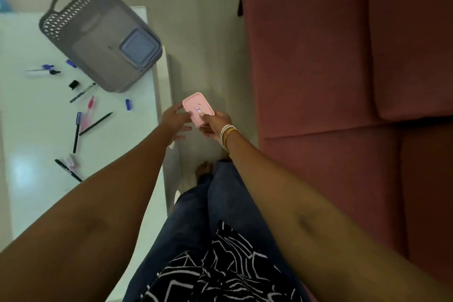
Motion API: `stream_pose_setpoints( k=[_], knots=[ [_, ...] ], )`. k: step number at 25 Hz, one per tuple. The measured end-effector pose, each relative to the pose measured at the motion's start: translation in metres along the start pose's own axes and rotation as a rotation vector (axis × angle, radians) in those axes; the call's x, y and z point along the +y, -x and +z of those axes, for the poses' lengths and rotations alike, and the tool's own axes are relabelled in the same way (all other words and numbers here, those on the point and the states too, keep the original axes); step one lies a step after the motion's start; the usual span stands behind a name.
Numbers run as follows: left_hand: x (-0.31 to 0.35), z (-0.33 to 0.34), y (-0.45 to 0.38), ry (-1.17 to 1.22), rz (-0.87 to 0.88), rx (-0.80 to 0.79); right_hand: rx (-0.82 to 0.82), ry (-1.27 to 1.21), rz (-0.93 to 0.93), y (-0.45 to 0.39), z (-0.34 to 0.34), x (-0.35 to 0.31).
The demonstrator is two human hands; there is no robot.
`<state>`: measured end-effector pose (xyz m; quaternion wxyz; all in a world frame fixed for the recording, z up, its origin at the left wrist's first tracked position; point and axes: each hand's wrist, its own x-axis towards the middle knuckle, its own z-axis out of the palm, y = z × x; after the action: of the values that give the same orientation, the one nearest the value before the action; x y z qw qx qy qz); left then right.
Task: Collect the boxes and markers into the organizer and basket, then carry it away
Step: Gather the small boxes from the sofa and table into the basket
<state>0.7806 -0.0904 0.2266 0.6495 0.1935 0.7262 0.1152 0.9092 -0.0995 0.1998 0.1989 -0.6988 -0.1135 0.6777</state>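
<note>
Pale floor runs between a white desk [29, 130] on our left and a dark red sofa [343, 56] on our right; we stand in that gap, looking down past our jeans and a bare foot [204, 169].

We hold a small pink box [198, 108] in mid-air, off the desk's near corner; our left hand [175, 117] pinches its left edge with thumb on top, and our right hand [217, 124], bangles at the wrist, grips its near right corner, thumb on the lid; whether the lid is fully seated we cannot tell. To do this step well, we judge it best to press the lid flat, pass the box to one hand, and carry it level to the grey basket [73, 7]; a bluish box [138, 48] already lies in the basket's near right corner, so the pink one should go beside it or squarely on top, lowered in, not dropped.

That basket sits askew, and its near right corner seems to overhang the desk's edge; a hard push on that side might tip it, so we would put the box in gently or nudge the basket inward first.

Scattered on the desk near the basket are the markers [76, 131], pens [96, 124] and loose caps [128, 104], some pink, some blue, some black; several lie just beside the basket's near wall; our left forearm will cross over them, so we keep it high; no organizer is in view.
</note>
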Motion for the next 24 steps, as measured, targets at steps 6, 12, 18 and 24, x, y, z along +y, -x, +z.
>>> stream_pose_setpoints(
  k=[6,12,18,24],
  knots=[
    [0.071,-0.03,-0.034,0.313,-0.056,0.054,-0.127,0.419,-0.026,-0.049,0.053,-0.098],
    [0.118,-0.075,-0.068,0.675,-0.043,0.271,-0.271,0.889,-0.109,-0.081,0.114,-0.184],
    [0.122,-0.141,-0.114,0.856,-0.138,0.568,-0.272,0.994,-0.072,-0.117,0.162,-0.198],
    [0.107,-0.18,-0.189,0.699,-0.248,0.565,-0.056,0.849,-0.286,-0.164,0.186,-0.179]
  ],
)
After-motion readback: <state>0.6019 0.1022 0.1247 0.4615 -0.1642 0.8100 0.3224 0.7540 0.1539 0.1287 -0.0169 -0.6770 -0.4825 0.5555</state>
